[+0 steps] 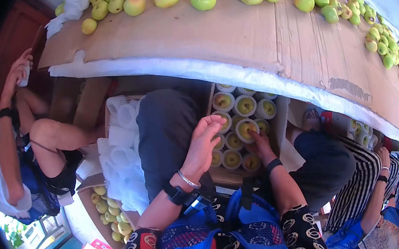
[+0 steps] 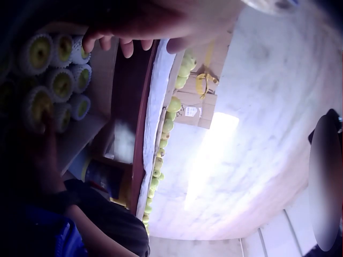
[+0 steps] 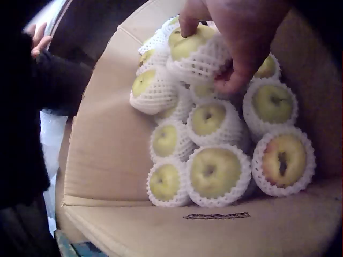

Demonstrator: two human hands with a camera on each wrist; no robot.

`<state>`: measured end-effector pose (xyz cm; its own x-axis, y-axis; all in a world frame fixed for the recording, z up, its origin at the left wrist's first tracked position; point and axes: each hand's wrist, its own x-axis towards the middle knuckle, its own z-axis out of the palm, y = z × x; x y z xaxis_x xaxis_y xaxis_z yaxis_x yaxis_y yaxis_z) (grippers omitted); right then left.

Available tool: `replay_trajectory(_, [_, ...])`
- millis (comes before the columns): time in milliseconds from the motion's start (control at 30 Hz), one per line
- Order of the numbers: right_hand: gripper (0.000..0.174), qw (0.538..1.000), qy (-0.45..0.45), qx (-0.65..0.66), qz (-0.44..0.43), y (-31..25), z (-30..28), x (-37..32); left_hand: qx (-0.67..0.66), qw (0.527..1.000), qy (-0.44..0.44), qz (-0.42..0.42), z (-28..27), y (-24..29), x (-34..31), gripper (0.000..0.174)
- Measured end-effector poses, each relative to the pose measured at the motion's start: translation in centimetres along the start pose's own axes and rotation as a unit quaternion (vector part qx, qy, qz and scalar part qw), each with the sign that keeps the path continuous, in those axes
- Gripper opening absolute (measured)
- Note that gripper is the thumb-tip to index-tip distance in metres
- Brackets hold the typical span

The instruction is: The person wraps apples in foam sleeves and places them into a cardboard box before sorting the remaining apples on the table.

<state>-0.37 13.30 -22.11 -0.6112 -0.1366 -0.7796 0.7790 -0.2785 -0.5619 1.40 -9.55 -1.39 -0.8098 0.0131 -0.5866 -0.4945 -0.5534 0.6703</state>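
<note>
My right hand grips a yellow-green apple in a white foam net, thumb on one side and fingers on the other. That apple sits above other netted apples in an open cardboard box. In the head view the right hand reaches in from the box's near right side. My left hand hovers over the left part of the box, fingers loosely bent and holding nothing. In the left wrist view its fingers hang relaxed.
A cardboard-covered table with a padded white edge overhangs the box; bare green apples lie along it. Loose foam nets are heaped left of my knee, near a box of apples. Other people sit on both sides.
</note>
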Motion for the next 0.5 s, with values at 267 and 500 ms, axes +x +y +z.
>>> replay_trajectory(267, [0.046,1.0,0.01,-0.021,0.01,-0.6,1.9,0.4,0.013,1.0,-0.002,-0.004,0.3,-0.1,0.3,0.019])
replay_trajectory(500, [0.045,0.998,-0.001,-0.005,-0.065,0.2,2.3,1.8,0.015,1.0,-0.007,-0.006,0.4,0.0,0.5,0.014])
